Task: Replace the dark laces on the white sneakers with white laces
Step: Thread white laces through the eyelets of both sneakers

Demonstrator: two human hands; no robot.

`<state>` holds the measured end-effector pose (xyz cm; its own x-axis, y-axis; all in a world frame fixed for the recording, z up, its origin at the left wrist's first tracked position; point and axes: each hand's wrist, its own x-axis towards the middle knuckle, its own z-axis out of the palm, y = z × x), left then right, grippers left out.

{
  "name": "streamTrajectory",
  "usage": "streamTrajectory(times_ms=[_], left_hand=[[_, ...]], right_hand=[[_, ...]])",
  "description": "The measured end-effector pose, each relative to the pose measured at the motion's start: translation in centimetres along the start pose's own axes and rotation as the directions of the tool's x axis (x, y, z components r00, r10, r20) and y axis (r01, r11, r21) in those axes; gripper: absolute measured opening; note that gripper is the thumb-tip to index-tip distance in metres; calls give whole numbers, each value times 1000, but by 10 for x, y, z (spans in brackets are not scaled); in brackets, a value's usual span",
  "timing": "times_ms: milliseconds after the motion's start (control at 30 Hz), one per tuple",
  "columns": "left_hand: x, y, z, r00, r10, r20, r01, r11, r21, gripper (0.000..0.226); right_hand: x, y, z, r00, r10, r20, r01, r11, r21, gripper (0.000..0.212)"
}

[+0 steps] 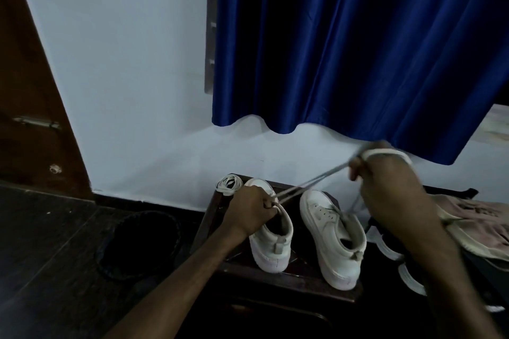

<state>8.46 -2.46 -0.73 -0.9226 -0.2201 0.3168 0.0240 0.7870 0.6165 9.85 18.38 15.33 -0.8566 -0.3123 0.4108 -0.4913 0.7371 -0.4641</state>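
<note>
Grips left sneaker (271,245) at collar with left hand (252,208), pinches taut white lace (311,183) with right hand (388,187), 2 o'clock from it.

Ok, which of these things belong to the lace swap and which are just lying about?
Job: left white sneaker, gripped by left hand; right white sneaker; taut lace, held by right hand; coiled lace on stool corner.
Lying about: dark basket, black-and-white shoes, beige shoe, blue curtain.

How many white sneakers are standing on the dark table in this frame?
2. The left sneaker is gripped by the left hand; the right sneaker stands beside it, below the right hand, which holds a lace. The right arm may hide others.
</note>
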Motion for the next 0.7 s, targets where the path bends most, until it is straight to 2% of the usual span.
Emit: streamTrajectory(times_ms=[33, 67, 100, 133, 167, 200, 233, 267, 300, 333, 367, 433, 467, 533, 600, 633, 700], left_hand=[[-1, 2, 0, 1000, -5, -3, 5, 1000, 22, 20], [-2, 4, 0, 1000, -14, -8, 15, 999, 35, 19], [-1, 4, 0, 1000, -19, -12, 19, 999, 36, 19], [-1, 3, 0, 1000, -19, -13, 19, 999, 27, 19], [-2, 3, -1, 1000, -7, -7, 8, 999, 34, 19], [-3, 3, -1, 1000, 7, 16, -8, 998, 65, 20], [-5, 5, -3, 999, 22, 42, -26, 994, 106, 21], [-6, 5, -5, 998, 26, 64, -35, 990, 136, 22], [-9, 7, -8, 998, 27, 63, -36, 991, 131, 24], [-12, 10, -14, 999, 24, 21, -26, 996, 80, 28], [-13, 15, -21, 998, 21, -60, -21, 1000, -11, 33], [-12, 32, -36, 984, 6, -177, -59, 953, -296, 36], [-7, 44, -42, 990, 0, -139, -63, 891, -450, 36], [7, 63, -47, 998, 47, 38, -10, 741, -672, 37], [17, 73, -47, 984, 88, 157, 63, 648, -759, 35], [20, 74, -48, 983, 87, 161, 72, 627, -775, 35], [26, 68, -48, 993, 53, 109, 53, 618, -785, 35]], right_hand=[[0, -6, 12, 995, -53, -85, 66, 984, 164, 30], [-1, -10, 32, 993, -71, -94, 102, 918, 383, 30], [-4, -13, 53, 997, -53, -53, 74, 758, 648, 32], [-6, -15, 69, 1000, 0, 24, -21, 471, 882, 33], [-5, -16, 83, 990, 67, 128, -136, 122, 983, 33], [-2, -17, 92, 964, 129, 234, -212, -165, 963, 34], [2, -16, 97, 938, 162, 305, -242, -324, 915, 33], [7, -13, 99, 925, 184, 332, -243, -386, 890, 33], [12, -11, 100, 925, 193, 328, -234, -391, 890, 33], [18, -8, 99, 932, 190, 307, -229, -347, 909, 34], [24, -8, 95, 947, 177, 268, -228, -217, 949, 35], [35, -10, 84, 980, 90, 179, -196, 235, 952, 38], [41, -11, 79, 988, 17, 153, -144, 450, 881, 38], [55, -12, 67, 983, -118, 142, -16, 712, 702, 36], [72, -12, 56, 974, -196, 111, 121, 871, 477, 36], [81, -9, 51, 976, -197, 91, 153, 922, 355, 36], [89, 4, 49, 986, -128, 104, 106, 975, 193, 37]])
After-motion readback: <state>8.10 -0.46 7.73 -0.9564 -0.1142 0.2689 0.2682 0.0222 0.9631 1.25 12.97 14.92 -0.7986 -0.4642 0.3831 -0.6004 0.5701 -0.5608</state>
